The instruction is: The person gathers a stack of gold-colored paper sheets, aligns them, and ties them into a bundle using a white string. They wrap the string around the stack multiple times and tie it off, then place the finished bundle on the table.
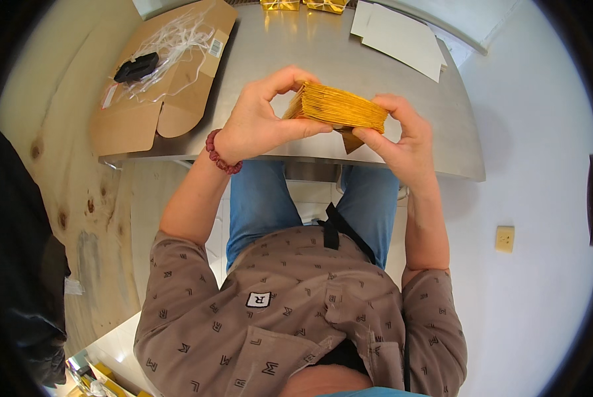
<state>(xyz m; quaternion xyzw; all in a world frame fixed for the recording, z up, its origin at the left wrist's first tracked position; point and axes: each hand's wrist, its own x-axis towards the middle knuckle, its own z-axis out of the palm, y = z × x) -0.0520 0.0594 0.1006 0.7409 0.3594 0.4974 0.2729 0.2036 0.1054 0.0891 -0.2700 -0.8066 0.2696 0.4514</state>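
Note:
A thick stack of gold paper sheets [346,106] is held up between my two hands, over the near edge of a grey metal table [276,59]. My left hand [263,116] grips its left end, thumb along the lower side and fingers behind. At the right end, my right hand [402,135] pinches it between thumb and fingers. One gold corner hangs below the stack near my right thumb. The fingertips behind the stack are partly hidden. A red beaded bracelet [222,153] circles my left wrist.
At the table's left lies flattened brown cardboard [127,122], bearing tangled white strings [177,49] and a black object [136,67]. White boards [399,40] lie at the far right. Gold tied bundles [280,4] stand at the far edge. A white wall [528,284] bounds the right.

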